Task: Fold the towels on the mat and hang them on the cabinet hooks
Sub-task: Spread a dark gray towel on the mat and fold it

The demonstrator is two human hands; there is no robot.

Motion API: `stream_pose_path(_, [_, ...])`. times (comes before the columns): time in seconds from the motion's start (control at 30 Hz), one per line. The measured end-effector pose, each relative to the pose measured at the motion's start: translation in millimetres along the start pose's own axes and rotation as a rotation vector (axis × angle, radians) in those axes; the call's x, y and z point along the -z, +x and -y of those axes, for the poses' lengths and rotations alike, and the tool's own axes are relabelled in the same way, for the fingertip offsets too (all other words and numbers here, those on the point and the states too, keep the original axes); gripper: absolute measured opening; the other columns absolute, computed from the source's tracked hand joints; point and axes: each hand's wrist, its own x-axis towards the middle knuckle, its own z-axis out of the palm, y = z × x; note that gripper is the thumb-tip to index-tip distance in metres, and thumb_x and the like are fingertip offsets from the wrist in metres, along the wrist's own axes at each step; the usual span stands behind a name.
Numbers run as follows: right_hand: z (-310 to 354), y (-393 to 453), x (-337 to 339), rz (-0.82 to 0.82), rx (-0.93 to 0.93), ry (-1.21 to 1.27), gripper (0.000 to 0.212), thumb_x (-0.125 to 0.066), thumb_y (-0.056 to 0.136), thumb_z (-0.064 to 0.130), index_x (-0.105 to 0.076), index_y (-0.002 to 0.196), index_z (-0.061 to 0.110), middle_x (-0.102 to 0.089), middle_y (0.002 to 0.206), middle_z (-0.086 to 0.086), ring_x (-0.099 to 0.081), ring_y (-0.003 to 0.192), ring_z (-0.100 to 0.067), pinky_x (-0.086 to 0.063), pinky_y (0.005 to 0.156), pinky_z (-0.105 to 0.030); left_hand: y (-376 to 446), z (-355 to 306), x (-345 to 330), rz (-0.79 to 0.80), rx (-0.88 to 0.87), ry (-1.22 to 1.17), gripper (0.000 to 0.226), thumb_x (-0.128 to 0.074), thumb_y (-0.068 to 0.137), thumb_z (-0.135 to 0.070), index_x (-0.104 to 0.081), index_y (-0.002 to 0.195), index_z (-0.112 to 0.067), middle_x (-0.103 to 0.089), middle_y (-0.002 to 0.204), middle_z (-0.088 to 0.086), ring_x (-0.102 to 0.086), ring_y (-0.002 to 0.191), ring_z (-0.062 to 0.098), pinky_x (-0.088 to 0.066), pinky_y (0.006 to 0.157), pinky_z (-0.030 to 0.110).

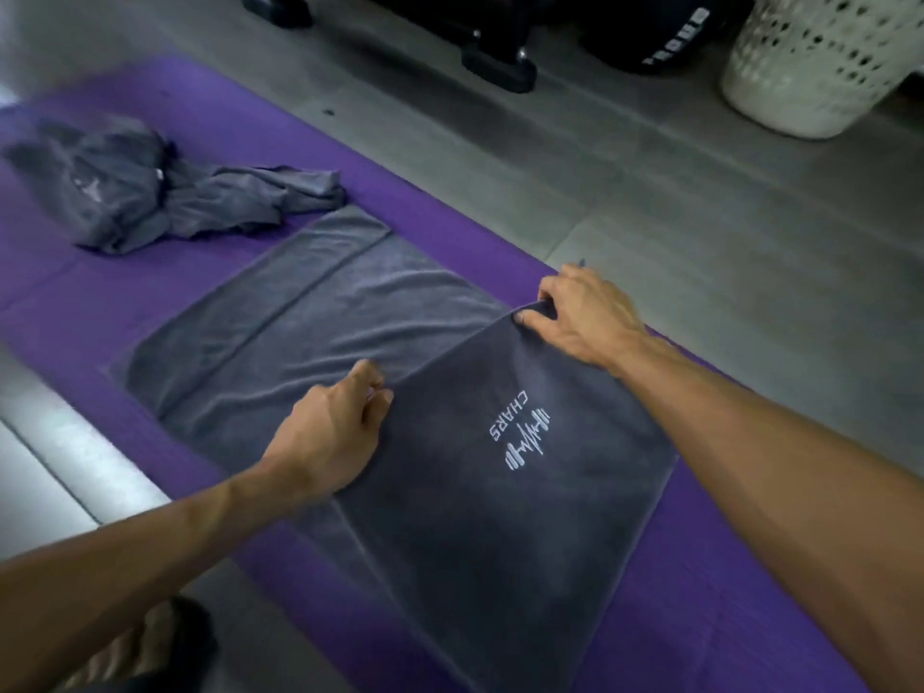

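**Head view: both hands on the fold edge, towel running away up the mat**

Head camera looks down two bare forearms to a dark grey towel (350, 312) spread on a purple mat (750, 567). Nearest the person, one end of the towel has been turned over onto itself, so a flap with a white "CHARS" logo (525, 437) faces up. The left hand (335, 432) pinches the flap's leading edge at its left corner, fingers curled onto the cloth. The right hand (585, 317) grips the opposite corner of that same edge, thumb and fingers closed on a small bunch of fabric; it sits further up the mat than the left, so the edge runs on a slant.

Beyond the hands the rest of the towel lies flat in a single layer, its long axis leading away from the person towards the upper left. That is the relation the fold turns on: the uncovered length lies straight ahead of both hands, so carrying the edge forward along that axis would likely bring it to the far end.

Past that far end a second grey towel (150, 192) lies crumpled on the mat, not yet folded. Further off, on the grey floor, stands a white perforated basket (810, 67). No cabinet hooks are in view.
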Motion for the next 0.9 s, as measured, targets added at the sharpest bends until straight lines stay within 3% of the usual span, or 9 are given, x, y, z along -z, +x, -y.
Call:
stream_pose_path(0.2, [88.5, 78.4, -0.2, -0.008, 0.068, -0.013, 0.043, -0.058, 0.088, 0.055, -0.064, 0.098, 0.013, -0.057, 0.108, -0.008, -0.051, 0.109, -0.028, -0.042, 0.087, -0.037, 24.5, 63.6, 53.0, -0.03, 0.097, 0.094, 0.017, -0.032, 0.1, -0.039, -0.035, 0.1, -0.022, -0.063, 0.092, 0.014, -0.058, 0.086, 0.04, -0.045, 0.07, 0.042])
stream_pose_path(0.37, [154.0, 153.7, -6.0, 0.011, 0.122, -0.066, 0.045, -0.06, 0.086, 0.055, -0.064, 0.104, 0.013, -0.056, 0.112, -0.01, -0.049, 0.114, -0.031, -0.042, 0.09, -0.037, 58.3, 122.7, 90.5, -0.06, 0.158, 0.059, 0.021, -0.031, 0.101, -0.041, -0.037, 0.099, -0.021, -0.06, 0.083, 0.005, -0.057, 0.075, 0.03, -0.048, 0.067, 0.041])
stream_pose_path(0.53, [205.1, 223.2, -30.6, 0.054, 0.152, -0.105, 0.045, -0.06, 0.085, 0.055, -0.063, 0.103, 0.014, -0.055, 0.109, -0.01, -0.048, 0.11, -0.031, -0.046, 0.088, -0.042, 100.3, 182.0, 110.6, -0.107, 0.174, 0.108, 0.024, -0.031, 0.101, -0.042, -0.037, 0.102, -0.018, -0.059, 0.08, 0.006, -0.058, 0.077, 0.034, -0.041, 0.063, 0.038])
stream_pose_path(0.67, [227.5, 263.0, -63.0, 0.152, 0.123, -0.182, 0.045, -0.059, 0.084, 0.055, -0.064, 0.105, 0.015, -0.054, 0.114, -0.011, -0.048, 0.112, -0.033, -0.044, 0.088, -0.042, 127.8, 214.8, 105.7, -0.078, 0.175, 0.198, 0.021, -0.029, 0.102, -0.039, -0.033, 0.099, -0.018, -0.051, 0.07, 0.0, -0.054, 0.065, 0.03, -0.038, 0.057, 0.035])
stream_pose_path(0.8, [238.3, 275.2, -99.3, 0.167, 0.127, -0.225, 0.05, -0.057, 0.086, 0.055, -0.063, 0.115, 0.015, -0.055, 0.12, -0.011, -0.046, 0.117, -0.033, -0.039, 0.096, -0.043, 130.7, 237.4, 93.8, -0.013, 0.148, 0.321, 0.016, -0.027, 0.103, -0.035, -0.026, 0.097, -0.02, -0.046, 0.064, -0.006, -0.047, 0.053, 0.021, -0.034, 0.049, 0.031])
stream_pose_path(0.9, [237.6, 272.4, -117.6, 0.118, 0.102, -0.076, 0.058, -0.059, 0.087, 0.048, -0.05, 0.132, 0.013, -0.049, 0.133, -0.011, -0.044, 0.125, -0.031, -0.039, 0.102, -0.043, 126.4, 249.6, 90.0, -0.032, 0.173, 0.382, 0.017, -0.035, 0.101, -0.033, -0.03, 0.093, -0.019, -0.05, 0.066, -0.006, -0.046, 0.048, 0.017, -0.028, 0.044, 0.029])
